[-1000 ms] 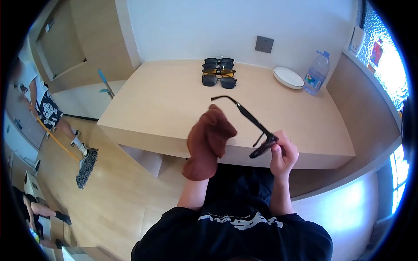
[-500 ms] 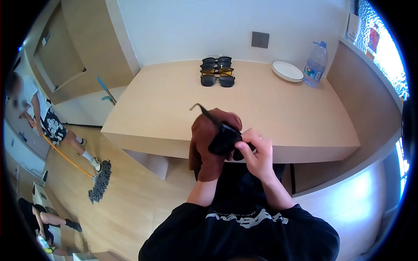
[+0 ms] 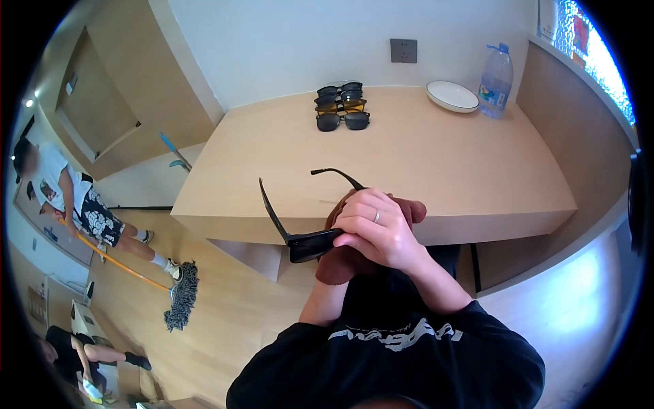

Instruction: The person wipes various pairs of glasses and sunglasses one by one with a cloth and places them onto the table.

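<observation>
A pair of black sunglasses (image 3: 313,245) is between my hands over the desk's front edge, its temples open and pointing up and away. My right hand (image 3: 381,228), with a ring on one finger, is closed over the frame from above, covering one lens. A brown cloth mitt (image 3: 337,266) covers my left hand (image 3: 346,262), which is behind and under the right one against the sunglasses. The mitt and my right hand hide its fingers. Further back on the desk (image 3: 272,157), several other glasses (image 3: 343,121) form a column, one with yellow lenses.
A white dish (image 3: 453,97) and a clear plastic bottle (image 3: 496,82) stand at the back right by a wooden side panel (image 3: 579,129). On the left, a person (image 3: 61,184) holds a mop (image 3: 182,300). Another person (image 3: 85,354) sits at lower left.
My right hand has moved from pinching the sunglasses at their right side to covering them and the mitt. The sunglasses have turned and shifted left, with both temples now showing.
</observation>
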### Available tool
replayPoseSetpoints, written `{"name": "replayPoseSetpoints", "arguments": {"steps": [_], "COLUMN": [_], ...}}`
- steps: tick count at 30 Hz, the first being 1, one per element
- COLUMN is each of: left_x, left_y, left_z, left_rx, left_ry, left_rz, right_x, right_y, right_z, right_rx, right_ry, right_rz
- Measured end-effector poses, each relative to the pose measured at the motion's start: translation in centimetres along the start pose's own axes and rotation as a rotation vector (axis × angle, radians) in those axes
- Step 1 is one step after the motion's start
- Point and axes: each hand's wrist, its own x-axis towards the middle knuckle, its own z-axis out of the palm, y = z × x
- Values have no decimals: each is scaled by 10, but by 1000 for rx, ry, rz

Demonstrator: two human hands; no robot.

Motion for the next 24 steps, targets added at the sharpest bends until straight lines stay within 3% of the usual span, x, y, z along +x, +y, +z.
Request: {"name": "replayPoseSetpoints", "arguments": {"steps": [2, 9, 11, 12, 13, 15, 16, 18, 19, 21, 22, 24], "left_x": [2, 24, 34, 27, 27, 25, 25, 22, 19, 11, 2, -9], "left_y": [2, 11, 20, 29, 32, 34, 32, 25, 33, 60, 64, 43], "left_z": [3, 4, -1, -7, -3, 4, 0, -9, -8, 1, 6, -2], "left_rx": [-33, -145, -278, 233, 237, -34, -31, -288, -288, 368, 668, 653], "left_ry": [29, -4, 128, 117, 113, 354, 353, 26, 25, -92, 18, 36], "left_rz": [25, 228, 105, 145, 144, -5, -4, 91, 87, 141, 73, -10], "right_x": [-7, -19, -20, -20, -20, -20, -19, -17, -17, -23, -27, -31], "right_y": [-5, -22, -28, -29, -30, -35, -36, -35, -33, -24, -18, -10], "right_z": [-1, -17, -25, -27, -28, -30, -31, -34, -36, -36, -36, -31], "right_rx": [47, 134, 133, 160, 185, 159, 131, 59, -14, -81, -100, -120], "right_ry": [-62, -49, -43, -52, -58, -33, -11, 47, 99, 157, 167, 176], "right_rz": [139, 238, 261, 272, 284, 279, 271, 318, 370, 493, 515, 531]}}
